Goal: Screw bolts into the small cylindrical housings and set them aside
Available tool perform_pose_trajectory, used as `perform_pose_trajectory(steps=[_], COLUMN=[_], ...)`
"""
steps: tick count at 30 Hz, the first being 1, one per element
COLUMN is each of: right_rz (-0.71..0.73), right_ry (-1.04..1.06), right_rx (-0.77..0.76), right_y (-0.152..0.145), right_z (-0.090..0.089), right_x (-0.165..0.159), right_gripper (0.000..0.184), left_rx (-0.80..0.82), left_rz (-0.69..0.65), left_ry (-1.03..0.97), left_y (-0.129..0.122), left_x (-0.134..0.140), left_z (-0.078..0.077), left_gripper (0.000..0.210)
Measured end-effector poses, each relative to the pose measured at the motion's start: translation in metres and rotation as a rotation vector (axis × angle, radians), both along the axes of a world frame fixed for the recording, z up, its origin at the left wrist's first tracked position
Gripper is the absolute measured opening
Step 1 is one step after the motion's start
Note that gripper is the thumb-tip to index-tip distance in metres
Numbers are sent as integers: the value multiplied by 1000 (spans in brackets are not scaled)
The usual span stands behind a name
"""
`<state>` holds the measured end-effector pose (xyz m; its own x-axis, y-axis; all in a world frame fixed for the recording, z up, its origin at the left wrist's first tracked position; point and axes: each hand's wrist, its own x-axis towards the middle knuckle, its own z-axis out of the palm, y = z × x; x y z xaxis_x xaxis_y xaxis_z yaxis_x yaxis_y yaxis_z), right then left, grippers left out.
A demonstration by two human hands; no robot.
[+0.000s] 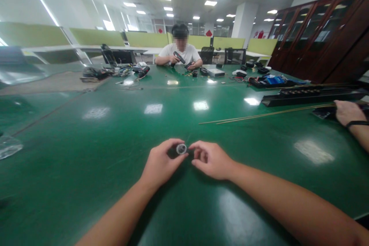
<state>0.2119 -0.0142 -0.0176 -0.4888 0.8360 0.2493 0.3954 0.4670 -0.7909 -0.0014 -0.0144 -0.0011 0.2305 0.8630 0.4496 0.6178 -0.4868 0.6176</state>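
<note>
A small round piece (181,148) with a pale, shiny rim and a dark centre is pinched between the thumb and forefinger of my left hand (161,161). It is held just over the green table (121,196), and its exact kind is too small to make out. Close to its right side is my right hand (212,160), with the forefinger reaching toward the rim and the thumb apart below. The other fingers of that hand are curled, and nothing shows in them. Whether the right forefinger touches the rim, I cannot tell.
Two thin brass-coloured rods (248,117) lie right of centre. Another person's hand (350,113) rests on dark items at the right edge, near a long black channel (314,97). Across the table a person (180,52) handles a dark tool. Cables and tools (115,70) lie far left.
</note>
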Motion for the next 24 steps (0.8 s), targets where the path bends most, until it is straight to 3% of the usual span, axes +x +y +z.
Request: perform_pose_trajectory(steps=[8, 14, 20, 24], right_rz=[-113, -125, -141, -139], right_ry=[19, -8, 98, 53], right_rx=[75, 39, -56, -11], right_y=[0, 1, 4, 3], right_z=[3, 2, -3, -1], right_x=[0, 0, -1, 0], right_gripper=[37, 30, 56, 43], left_rx=[45, 13, -2, -44], left_rz=[-26, -66, -112, -95], left_ry=[27, 48, 42, 23], left_y=[1, -1, -1, -4], left_x=[-2, 0, 1, 3], left_z=[-2, 1, -1, -1], left_gripper=[23, 29, 31, 39])
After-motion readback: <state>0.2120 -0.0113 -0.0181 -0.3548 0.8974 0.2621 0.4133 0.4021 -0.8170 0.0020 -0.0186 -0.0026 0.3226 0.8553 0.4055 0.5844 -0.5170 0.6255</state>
